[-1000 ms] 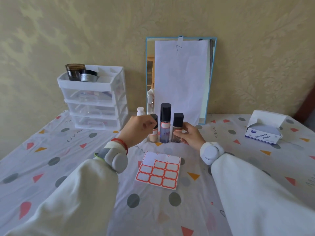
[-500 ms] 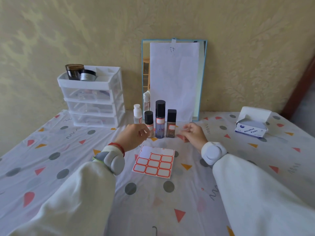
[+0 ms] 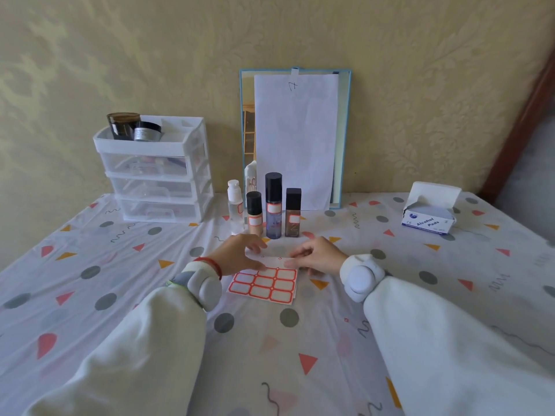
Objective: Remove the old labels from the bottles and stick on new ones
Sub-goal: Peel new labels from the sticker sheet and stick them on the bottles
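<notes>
Bottles (image 3: pixel 273 205): 4, each labelled | label sheet (image 3: pixel 264 283): 1 | left hand (image 3: pixel 237 256), right hand (image 3: pixel 318 256): fingers relaxed, touching sheet

A pale yellow wall with a raised leaf pattern (image 3: pixel 420 85) fills twelve o'clock. A dark brown wooden frame edge (image 3: pixel 522 127) slants at two o'clock. Below, a white cloth with grey dots and red and orange triangles (image 3: pixel 90 265) covers the table from nine to three o'clock. Soft, even daylight.
</notes>
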Motion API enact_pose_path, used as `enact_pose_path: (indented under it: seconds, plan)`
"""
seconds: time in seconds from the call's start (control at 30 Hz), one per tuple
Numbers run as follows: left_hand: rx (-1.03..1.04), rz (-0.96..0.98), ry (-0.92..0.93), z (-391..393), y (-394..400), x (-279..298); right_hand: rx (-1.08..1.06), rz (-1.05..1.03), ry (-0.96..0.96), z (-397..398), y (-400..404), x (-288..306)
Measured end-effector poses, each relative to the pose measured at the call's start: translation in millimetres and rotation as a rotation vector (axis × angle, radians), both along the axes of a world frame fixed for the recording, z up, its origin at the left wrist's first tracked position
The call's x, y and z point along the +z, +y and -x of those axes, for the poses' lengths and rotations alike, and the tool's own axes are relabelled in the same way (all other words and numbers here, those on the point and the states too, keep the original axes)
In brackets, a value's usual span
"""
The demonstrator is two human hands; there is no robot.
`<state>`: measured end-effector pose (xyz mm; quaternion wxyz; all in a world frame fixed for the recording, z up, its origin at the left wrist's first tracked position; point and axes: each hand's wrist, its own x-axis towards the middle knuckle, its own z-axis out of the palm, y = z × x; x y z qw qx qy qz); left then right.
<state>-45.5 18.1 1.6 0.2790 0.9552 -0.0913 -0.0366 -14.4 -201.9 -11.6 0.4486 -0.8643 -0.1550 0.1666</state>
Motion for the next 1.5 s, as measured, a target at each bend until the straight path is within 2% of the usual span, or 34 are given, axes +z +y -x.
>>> enact_pose_path:
  seconds: [0.17,0.47,0.6,0.73,0.87,1.07,1.27,1.37,1.5]
  plan:
    - [0.002,-0.015,-0.045,-1.1,-3.2,-1.3,0.047,0.032,0.007,1.3,1.1,-0.5]
    - [-0.006,0.076,-0.123,-3.9,-30.3,17.8,-0.138,-0.227,-0.097,7.1,-25.8,18.2]
    - [0.101,0.198,-0.116,-11.8,-52.1,22.2,-0.25,-0.306,-0.152,9.2,-54.5,23.9]
    - [0.154,0.476,-0.029,-18.9,-76.4,27.8,-0.299,-0.337,-0.194,12.0,-81.8,26.3]
    - [0.127,0.493,-0.041,-24.7,-98.0,31.8,-0.346,-0.342,-0.243,13.3,-100.8,28.7]
    - [0.112,0.722,0.009,-27.5,-136.0,41.3,-0.64,-0.365,-0.225,5.7,-131.1,28.2]
    - [0.083,0.746,-0.026,-29.3,-168.4,45.3,-0.734,-0.445,-0.04,5.5,-157.6,27.7]
    - [0.067,0.782,-0.003,-33.8,-181.6,46.6,-0.727,-0.475,-0.031,4.3,-167.6,29.3]
    - [0.033,0.669,0.016,-39.7,-197.4,42.5,-0.771,-0.43,-0.104,4.8,-173.2,33.3]
